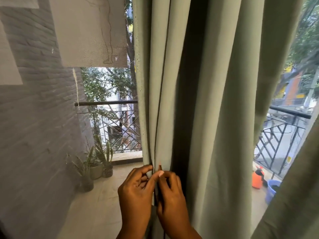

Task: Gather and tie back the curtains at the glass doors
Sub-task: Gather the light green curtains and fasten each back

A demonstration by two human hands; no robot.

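The green curtain [198, 100] hangs in folds in the middle of the glass doors. Low at its left edge, the left hand [136, 190] and the right hand [170, 192] meet; each grip pinches a fold of the cloth. Potted plants [96, 163] stand on the balcony outside.

No readable text, labels or numbers anywhere.

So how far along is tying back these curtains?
Done: the green curtain hangs bunched in folds, leaving the glass bare on both sides. In hand: the left hand and right hand pinch adjoining front folds together. Left: no tie is visible around it yet.
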